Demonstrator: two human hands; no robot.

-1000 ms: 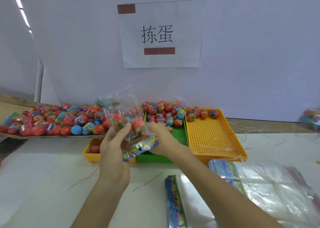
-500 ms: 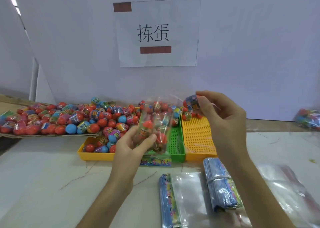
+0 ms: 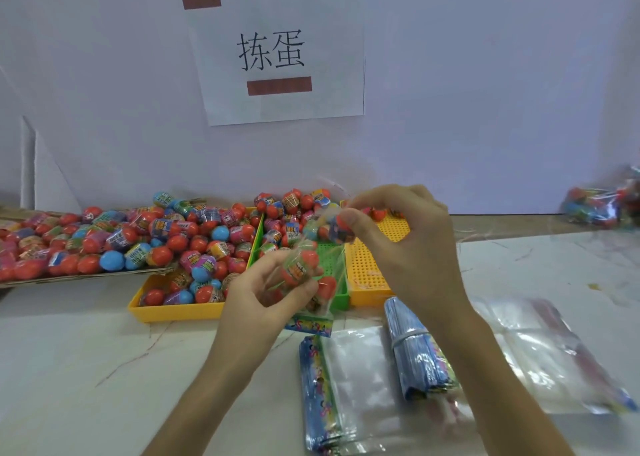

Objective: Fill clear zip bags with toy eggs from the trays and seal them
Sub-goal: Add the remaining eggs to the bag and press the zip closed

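Note:
My left hand (image 3: pixel 263 299) grips a clear zip bag (image 3: pixel 308 282) part-filled with toy eggs, its printed header strip hanging down. My right hand (image 3: pixel 398 240) pinches a single red and blue toy egg (image 3: pixel 341 230) at the bag's upper open end. Behind them stand a yellow tray (image 3: pixel 166 311) heaped with eggs, a green tray (image 3: pixel 332 258) with eggs at its far end, and a second yellow tray (image 3: pixel 367 265), mostly bare.
A flat board (image 3: pixel 86 277) at the left carries several more eggs. Stacks of empty zip bags (image 3: pixel 346 386) and a banded bundle (image 3: pixel 415 355) lie on the white table near me. A filled bag (image 3: pixel 602 206) sits far right. A wall with a paper sign rises behind.
My right hand has brought the egg from above the yellow tray leftward and down to the bag's opening. The left hand has kept its hold on the bag.

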